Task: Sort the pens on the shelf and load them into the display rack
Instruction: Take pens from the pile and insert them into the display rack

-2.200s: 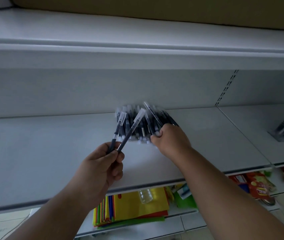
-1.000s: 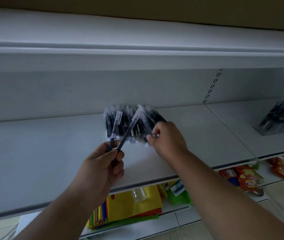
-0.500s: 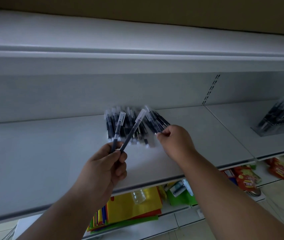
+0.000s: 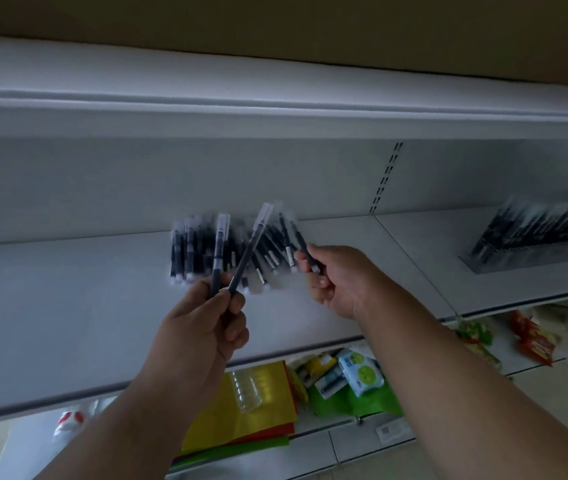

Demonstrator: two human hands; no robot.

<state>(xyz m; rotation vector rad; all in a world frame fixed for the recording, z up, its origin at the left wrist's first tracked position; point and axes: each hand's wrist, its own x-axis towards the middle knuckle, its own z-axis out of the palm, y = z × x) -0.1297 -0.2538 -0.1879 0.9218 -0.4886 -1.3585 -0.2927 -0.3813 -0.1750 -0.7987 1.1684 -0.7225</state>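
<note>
Pens (image 4: 237,251) in left hand (image 4: 203,327): caps up, splayed.

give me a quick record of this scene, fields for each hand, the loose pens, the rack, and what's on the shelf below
left hand: grips two pens, caps up, splayed apart
right hand: pinches one pen, lifted off the pile
pen pile: loose on the white shelf, behind both hands
display rack: far right on the same shelf, already holding pens, blurred
lower shelf: yellow folder, clear bottle, green packs
</note>
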